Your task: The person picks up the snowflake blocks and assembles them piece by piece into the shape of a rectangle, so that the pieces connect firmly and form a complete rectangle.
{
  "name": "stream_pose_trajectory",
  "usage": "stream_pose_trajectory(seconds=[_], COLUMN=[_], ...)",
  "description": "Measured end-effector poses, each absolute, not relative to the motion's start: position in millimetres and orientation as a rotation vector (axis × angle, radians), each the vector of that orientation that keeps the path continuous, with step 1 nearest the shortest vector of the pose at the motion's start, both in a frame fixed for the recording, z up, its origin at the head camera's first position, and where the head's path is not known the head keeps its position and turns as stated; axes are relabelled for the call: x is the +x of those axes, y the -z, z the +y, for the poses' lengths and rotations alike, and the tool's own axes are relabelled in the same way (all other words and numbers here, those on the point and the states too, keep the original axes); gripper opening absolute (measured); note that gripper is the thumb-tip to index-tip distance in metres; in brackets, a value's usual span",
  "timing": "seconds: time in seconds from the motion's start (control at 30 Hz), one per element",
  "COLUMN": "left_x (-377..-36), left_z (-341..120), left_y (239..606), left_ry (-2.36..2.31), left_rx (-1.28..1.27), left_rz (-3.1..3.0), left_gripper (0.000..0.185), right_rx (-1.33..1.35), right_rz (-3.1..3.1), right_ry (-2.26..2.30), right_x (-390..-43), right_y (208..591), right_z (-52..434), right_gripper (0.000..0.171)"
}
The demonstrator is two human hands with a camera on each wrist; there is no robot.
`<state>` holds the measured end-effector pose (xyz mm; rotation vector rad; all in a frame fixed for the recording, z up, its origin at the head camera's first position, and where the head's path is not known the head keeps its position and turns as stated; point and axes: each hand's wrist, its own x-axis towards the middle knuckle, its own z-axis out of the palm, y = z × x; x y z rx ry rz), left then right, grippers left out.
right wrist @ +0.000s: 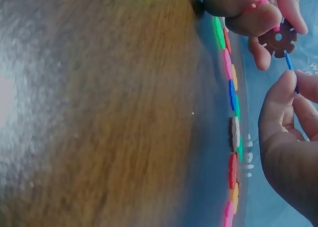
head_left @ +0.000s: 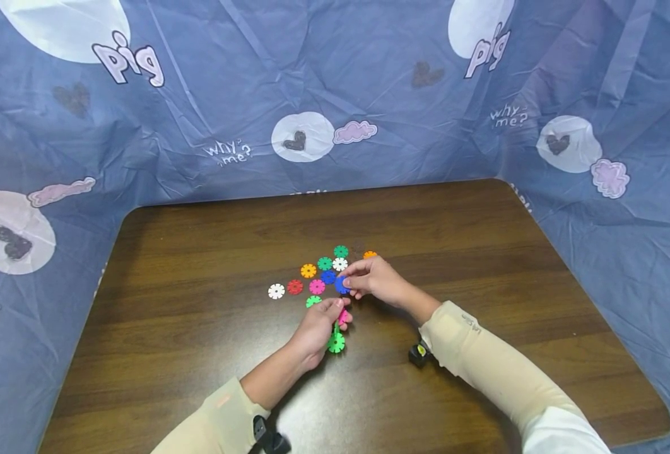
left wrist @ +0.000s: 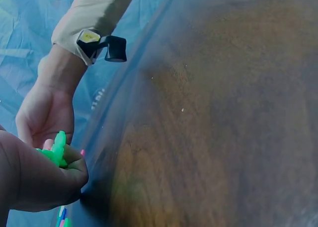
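My left hand (head_left: 317,329) grips a small cluster of slotted plastic discs. A bright green disc (head_left: 337,343) hangs below the fingers, with a pink disc (head_left: 343,317) beside it. In the right wrist view a brown disc (right wrist: 271,42) also shows among the left fingers. My right hand (head_left: 382,282) pinches a blue disc (head_left: 341,285) between thumb and fingers. Seen edge-on in the right wrist view, that blue disc meets the brown disc's notched rim; how deep it sits in a slot I cannot tell. The left fingers partly hide the cluster.
Loose discs lie flat on the brown wooden table (head_left: 199,252) just beyond my hands, among them a white one (head_left: 276,291), a red one (head_left: 294,287) and an orange one (head_left: 308,270). Blue printed cloth (head_left: 312,75) hangs around the table's far and side edges.
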<state>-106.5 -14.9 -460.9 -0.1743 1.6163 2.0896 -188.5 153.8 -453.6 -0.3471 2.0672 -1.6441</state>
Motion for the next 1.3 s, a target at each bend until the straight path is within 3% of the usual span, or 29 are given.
stream_pose_trajectory(seconds=[0.57,1.3], left_x=[-105,-102], left_z=[-5,-3], left_y=[465,468], left_ry=[-2.206,-2.230], left_rx=[-0.267,-0.209], left_rz=[1.539,1.625], left_gripper=[0.033,0.027], right_rx=[-0.491,-0.612], right_rz=[2.174,2.260], right_ry=[1.559,1.423], right_x=[-184,-179], right_y=[452,443], right_z=[155,155], right_gripper=[0.018,0.019])
